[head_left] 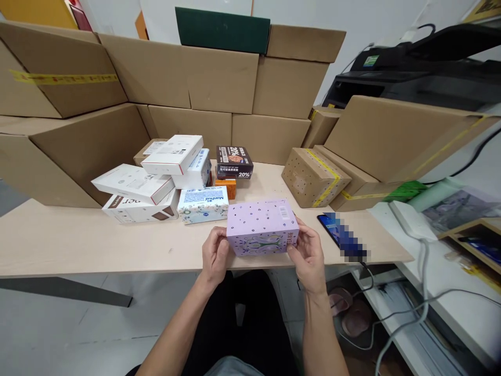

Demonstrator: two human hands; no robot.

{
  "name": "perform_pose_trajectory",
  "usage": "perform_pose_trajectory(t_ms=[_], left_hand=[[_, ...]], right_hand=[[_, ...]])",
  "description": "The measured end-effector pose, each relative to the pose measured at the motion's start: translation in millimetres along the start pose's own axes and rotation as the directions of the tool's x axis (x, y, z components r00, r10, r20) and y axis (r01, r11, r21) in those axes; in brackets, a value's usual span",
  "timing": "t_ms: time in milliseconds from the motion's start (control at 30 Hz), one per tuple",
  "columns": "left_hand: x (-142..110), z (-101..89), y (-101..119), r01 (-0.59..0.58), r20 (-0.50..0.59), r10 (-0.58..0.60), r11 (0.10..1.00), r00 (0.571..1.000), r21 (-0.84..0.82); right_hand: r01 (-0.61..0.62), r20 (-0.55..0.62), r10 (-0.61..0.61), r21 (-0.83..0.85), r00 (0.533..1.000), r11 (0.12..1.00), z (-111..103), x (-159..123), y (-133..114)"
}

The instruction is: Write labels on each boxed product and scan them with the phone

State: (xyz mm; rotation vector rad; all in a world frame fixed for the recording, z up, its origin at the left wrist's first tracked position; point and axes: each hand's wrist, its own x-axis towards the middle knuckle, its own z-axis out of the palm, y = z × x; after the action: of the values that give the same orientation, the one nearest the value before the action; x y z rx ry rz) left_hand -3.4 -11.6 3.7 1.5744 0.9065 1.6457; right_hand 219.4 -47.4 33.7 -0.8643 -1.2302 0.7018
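Observation:
A purple patterned box (261, 219) is between my two hands at the front edge of the table. My left hand (216, 255) grips its left end, thumb toward the front and fingers behind. At the other end my right hand (309, 256) has its thumb on the front face and its fingers round the side. Just behind the box sits a white floral tissue pack (203, 203) marked "Manhua". Beyond that are a small orange box (226, 189) and a dark brown box (235, 162) with "20%" on it.
Left of centre, white boxes (133, 183) are piled up, one upper white box (173, 154) resting on another tissue pack (193, 171). Taped cardboard boxes (315, 177) stand at right, near a phone (338, 235) with a cable. Cardboard walls (219, 78) enclose the back; a black printer (410, 78) is at far right.

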Motion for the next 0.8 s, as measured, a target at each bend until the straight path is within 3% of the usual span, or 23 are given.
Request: perform_pose_trajectory(t_ms=[167, 400, 633, 800], left_hand=[[1.2, 0.9, 3.7, -0.06, 0.021, 0.059, 0.996, 0.998, 0.069], [4.8, 4.0, 4.7, 0.105, -0.011, -0.105, 0.992, 0.994, 0.076], [11.3, 6.8, 11.0, 0.171, 0.027, -0.176, 0.976, 0.984, 0.138], [10.6, 4.9, 11.8, 0.122, 0.062, -0.129, 0.987, 0.99, 0.103]], right_hand=[[-0.044, -0.073, 0.048, 0.049, 0.996, 0.998, -2.3, -5.0, 15.4], [-0.145, -0.224, 0.178, 0.158, 0.958, 0.977, 0.2, -4.4, 25.3], [-0.24, -0.318, 0.226, -0.005, 0.921, 0.971, 9.2, 2.6, 21.1], [-0.207, -0.304, 0.191, -0.02, 0.933, 0.978, 10.6, 5.1, 14.7]])
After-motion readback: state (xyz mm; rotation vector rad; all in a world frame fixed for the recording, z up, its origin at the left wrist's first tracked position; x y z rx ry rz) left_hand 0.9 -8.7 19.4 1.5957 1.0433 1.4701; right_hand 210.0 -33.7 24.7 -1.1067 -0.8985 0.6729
